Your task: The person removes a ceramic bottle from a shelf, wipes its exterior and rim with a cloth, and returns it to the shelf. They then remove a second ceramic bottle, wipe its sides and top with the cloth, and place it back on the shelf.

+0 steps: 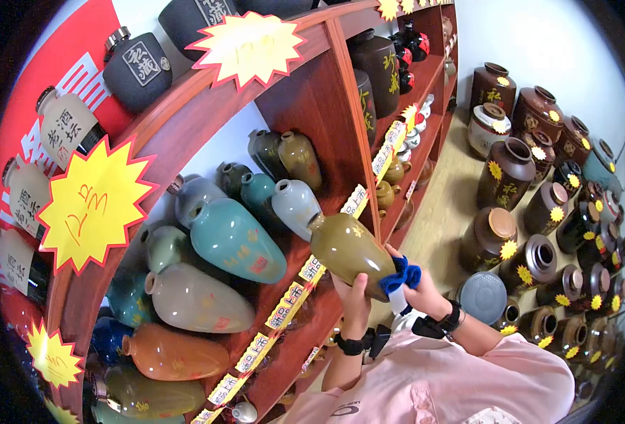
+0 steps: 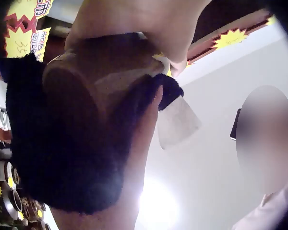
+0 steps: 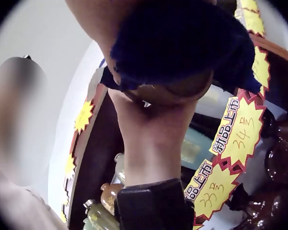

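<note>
An olive-brown glazed jar (image 1: 348,247) lies tilted across the front of the shelf in the head view, its neck toward the upper left. My left hand (image 1: 353,305) grips its lower body, thumb up along the side. At the base, my right hand (image 1: 431,297) holds a dark blue cloth (image 1: 401,275) against the jar. In the left wrist view the cloth hangs around the jar's base (image 2: 101,72), with a white label (image 2: 178,124) sticking out from it. The right wrist view shows the cloth covering most of the base.
Glazed jars, among them a teal jar (image 1: 238,240) and an orange jar (image 1: 178,351), lie on the wooden shelf (image 1: 312,92) close by. Yellow price labels (image 1: 284,305) line its edge. Dark jars (image 1: 510,169) stand on the floor at right, beside a grey round lid (image 1: 482,297).
</note>
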{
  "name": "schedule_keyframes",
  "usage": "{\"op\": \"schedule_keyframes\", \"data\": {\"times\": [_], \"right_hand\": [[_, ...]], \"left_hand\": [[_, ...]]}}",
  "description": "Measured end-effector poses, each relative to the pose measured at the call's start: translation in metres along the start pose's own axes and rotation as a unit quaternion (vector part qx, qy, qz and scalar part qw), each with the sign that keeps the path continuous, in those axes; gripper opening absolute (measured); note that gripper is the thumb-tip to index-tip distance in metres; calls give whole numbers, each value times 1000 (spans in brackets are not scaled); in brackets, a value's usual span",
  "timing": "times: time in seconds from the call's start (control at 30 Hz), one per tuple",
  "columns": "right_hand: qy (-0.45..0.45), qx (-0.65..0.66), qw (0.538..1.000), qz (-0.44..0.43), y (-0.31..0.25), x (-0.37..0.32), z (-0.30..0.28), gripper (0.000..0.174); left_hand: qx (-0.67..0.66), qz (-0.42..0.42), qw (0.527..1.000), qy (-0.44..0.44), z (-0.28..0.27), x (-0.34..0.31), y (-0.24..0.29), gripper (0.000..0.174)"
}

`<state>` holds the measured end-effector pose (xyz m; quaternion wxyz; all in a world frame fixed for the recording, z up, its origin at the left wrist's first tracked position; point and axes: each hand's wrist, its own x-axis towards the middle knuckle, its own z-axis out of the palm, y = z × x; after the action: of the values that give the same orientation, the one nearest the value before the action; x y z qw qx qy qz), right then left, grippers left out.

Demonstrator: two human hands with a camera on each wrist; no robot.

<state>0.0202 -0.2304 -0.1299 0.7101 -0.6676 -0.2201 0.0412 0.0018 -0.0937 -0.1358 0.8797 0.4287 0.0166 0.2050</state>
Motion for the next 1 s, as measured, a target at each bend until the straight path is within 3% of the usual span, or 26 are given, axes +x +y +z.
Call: {"op": "schedule_keyframes", "data": {"times": [0.1,0.17,0.27,0.37,0.47,0.57,0.67,0.77,1.0], "right_hand": [[-45,18,998,33,-16,5,-9,48],[-29,7,999,29,-24,9,-4,48],[-25,5,1000,6,-28,12,1,54],[-22,5,1000,-22,-27,17,4,62],[-20,-9,999,-31,-33,17,5,69],[-27,11,999,-25,-33,20,3,79],[-24,6,999,-32,-47,23,1,86],[-15,20,997,-77,-43,29,-6,90],[-48,56,997,-19,-48,39,-14,58]], "left_hand": [[-51,-3,999,-5,-7,3,0,64],[-69,-30,997,-4,-6,0,5,65],[-26,-40,998,-52,-23,3,-7,67],[11,-14,1000,-16,-10,-3,0,68],[73,-37,996,-35,-9,-5,3,79],[108,19,985,-136,-6,1,3,92],[168,26,973,-158,-7,5,0,106],[218,11,953,-210,-2,7,12,102],[289,-20,926,-243,-6,1,27,100]]}}
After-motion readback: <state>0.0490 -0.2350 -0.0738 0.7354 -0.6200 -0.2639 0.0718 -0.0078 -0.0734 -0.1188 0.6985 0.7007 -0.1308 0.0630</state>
